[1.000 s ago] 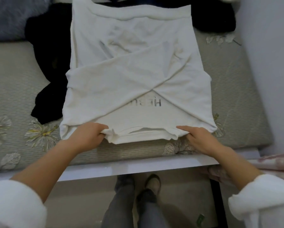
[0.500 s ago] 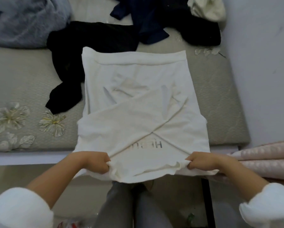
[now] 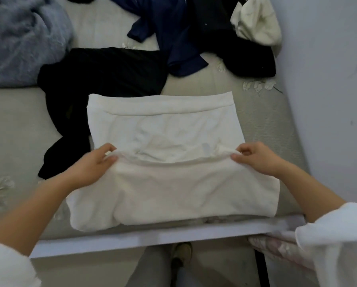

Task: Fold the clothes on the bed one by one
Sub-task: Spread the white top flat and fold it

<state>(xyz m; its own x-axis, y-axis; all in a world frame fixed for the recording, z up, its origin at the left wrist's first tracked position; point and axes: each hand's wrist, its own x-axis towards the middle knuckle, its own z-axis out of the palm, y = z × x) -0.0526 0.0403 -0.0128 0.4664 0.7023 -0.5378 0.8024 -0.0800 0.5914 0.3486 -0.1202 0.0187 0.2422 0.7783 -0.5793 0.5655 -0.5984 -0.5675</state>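
As the bed (image 3: 18,125) carries every item, positions are referenced to its edges and corners. A grey fleece blanket (image 3: 22,38) is bunched in the far-left corner. The white garment (image 3: 173,189) lies at the near edge, right of centre, with its near fold line just inside the white bed frame (image 3: 142,238). Its near portion is doubled back over the far portion. The free edge runs across the middle of the garment, and the far band is uncovered. A black garment (image 3: 103,75) is spread beyond the far-left corner of the white garment, with 1 part running down beside its left side. A navy garment (image 3: 169,38) lies at the far edge, centre, overlapping the right end of the black garment. A 2nd black item (image 3: 250,56) lies against the right edge, and a cream garment (image 3: 258,23) sits on it in the far-right corner. The left hand (image 3: 90,168) pinches the left end of the free edge between thumb and fingers. The right hand (image 3: 258,158) pinches the right end likewise. The edge is slightly raised and sags between the 2 hands.
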